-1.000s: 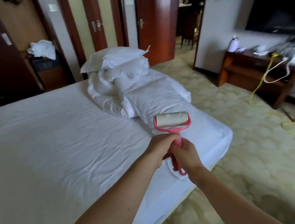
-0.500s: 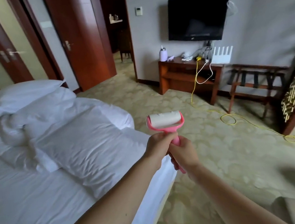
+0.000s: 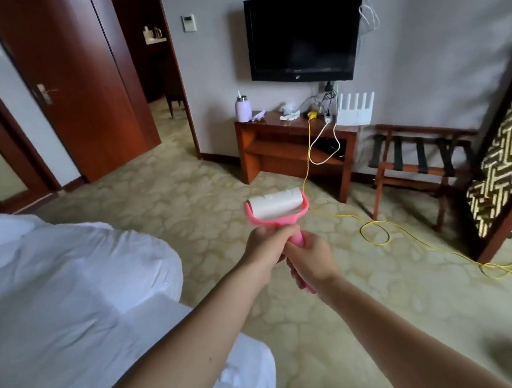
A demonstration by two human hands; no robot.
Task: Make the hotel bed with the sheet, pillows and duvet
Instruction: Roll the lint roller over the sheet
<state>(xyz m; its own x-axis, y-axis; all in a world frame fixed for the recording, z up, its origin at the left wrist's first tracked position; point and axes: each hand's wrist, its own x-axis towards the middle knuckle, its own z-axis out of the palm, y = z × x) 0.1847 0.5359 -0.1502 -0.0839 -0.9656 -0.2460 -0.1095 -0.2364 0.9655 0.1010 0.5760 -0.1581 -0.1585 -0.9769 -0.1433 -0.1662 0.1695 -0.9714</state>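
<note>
Left hand [image 3: 267,245] and right hand [image 3: 314,259], grips wrapped round pink-handled white lint roller [image 3: 275,207], axis toward twelve o'clock. Rumpled white duvet [image 3: 61,267] at nine o'clock; left hand nearer.

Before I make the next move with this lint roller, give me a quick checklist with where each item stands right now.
1. Grip on the pink lint roller: ok, the left hand and right hand both grip it.
2. Roller over the bed: not ok, it is held out over the carpet, with the bed to its left.
3. Roller sheet fresh: cannot tell, its surface looks crinkled.
4. Walking path: not ok, a yellow cable loops across the carpet ahead.
5. Duvet spread: not ok, it lies folded on the bed.
</note>
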